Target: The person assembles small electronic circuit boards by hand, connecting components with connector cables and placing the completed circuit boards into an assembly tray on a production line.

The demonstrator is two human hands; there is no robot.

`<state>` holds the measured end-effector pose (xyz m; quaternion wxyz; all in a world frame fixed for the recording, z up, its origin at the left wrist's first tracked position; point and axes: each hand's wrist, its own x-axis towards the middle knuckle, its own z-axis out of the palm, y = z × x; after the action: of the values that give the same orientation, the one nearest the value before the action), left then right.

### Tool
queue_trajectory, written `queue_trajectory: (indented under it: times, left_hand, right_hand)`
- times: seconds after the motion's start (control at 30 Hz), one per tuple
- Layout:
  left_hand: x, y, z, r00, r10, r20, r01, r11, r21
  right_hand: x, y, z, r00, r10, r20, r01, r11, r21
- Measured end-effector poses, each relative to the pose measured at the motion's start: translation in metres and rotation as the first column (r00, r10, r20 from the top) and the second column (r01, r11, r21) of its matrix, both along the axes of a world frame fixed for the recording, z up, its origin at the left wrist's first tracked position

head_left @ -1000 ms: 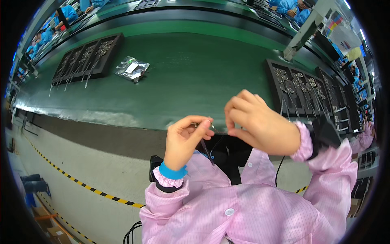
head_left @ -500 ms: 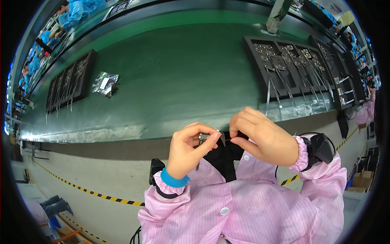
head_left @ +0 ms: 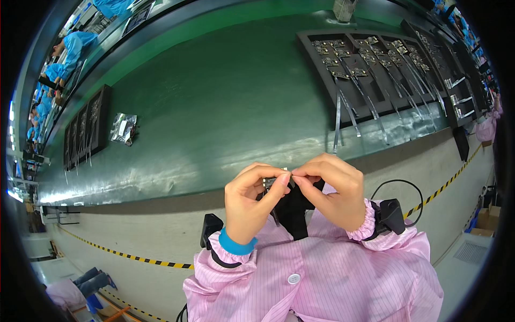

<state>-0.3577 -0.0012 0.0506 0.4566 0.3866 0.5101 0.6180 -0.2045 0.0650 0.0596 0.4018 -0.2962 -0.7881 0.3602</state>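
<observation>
My left hand [head_left: 248, 199] is closed, pinching a small circuit board [head_left: 267, 183] between thumb and index finger; the fingers cover most of it. A dark strip hangs below the board. My right hand [head_left: 339, 192] is also closed, its thumb and index fingertips pressed together right beside the left fingertips at the board's edge. A thin reddish wire showed in that pinch half a second ago; the fingertips now hide nearly all of it. Both hands are held up in front of my body, just off the table's near edge.
On the green-topped table [head_left: 214, 107] stand a black tray [head_left: 370, 88] of circuit boards with flat cables at right, a similar tray [head_left: 86, 126] at left, and a silvery bag [head_left: 124, 129]. More trays lie far right. People in blue work across the left side.
My right hand has moved left, closing the gap to the left fingertips. The left hand stays nearly in place with the board. The view has turned slightly.
</observation>
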Motion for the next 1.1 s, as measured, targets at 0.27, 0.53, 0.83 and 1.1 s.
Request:
queue_trajectory:
  times: [0.27,0.53,0.83,1.1]
  left_hand:
    - [0.001,0.000,0.009,0.999,-0.043,0.030,0.046,0.991,-0.129]
    - [0.002,0.001,0.008,0.995,-0.094,0.031,0.097,0.985,-0.140]
    - [0.003,0.005,0.007,0.996,-0.092,0.023,0.094,0.984,-0.148]
    - [0.004,0.005,0.004,0.994,-0.096,-0.044,0.090,0.989,-0.118]
  right_hand:
    - [0.014,0.015,0.003,0.995,0.042,0.087,-0.037,0.998,-0.058]
    - [0.012,0.021,-0.002,0.983,0.142,0.115,-0.159,0.975,0.153]
    - [0.014,0.023,-0.002,0.980,0.155,0.128,-0.174,0.973,0.153]
    - [0.014,0.021,-0.006,0.975,0.178,0.133,-0.187,0.981,0.059]
